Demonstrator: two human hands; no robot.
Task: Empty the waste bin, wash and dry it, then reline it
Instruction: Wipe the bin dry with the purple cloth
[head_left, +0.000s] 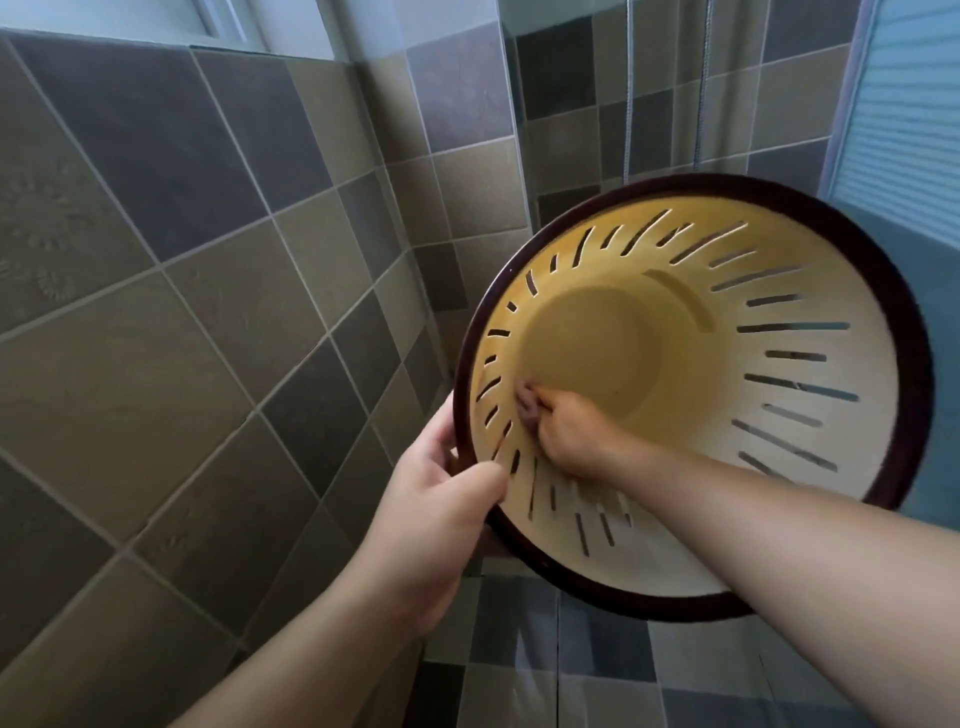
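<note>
A round waste bin (779, 291) with a cream-yellow slotted wall and a dark brown rim is held up on its side, its open mouth facing me. My left hand (441, 499) grips the rim at its lower left, thumb inside the wall. My right hand (566, 431) reaches deep inside the bin, fingers curled against the wall near the bottom; whether they hold a small cloth or nothing cannot be made out. The bin's inside holds no liner and no rubbish.
A tiled wall (182, 312) in grey and beige squares fills the left and rear. Two shower hoses (704, 78) hang at the back. A pale blue slatted panel (904, 130) stands at the right. Tiled floor (597, 665) shows below the bin.
</note>
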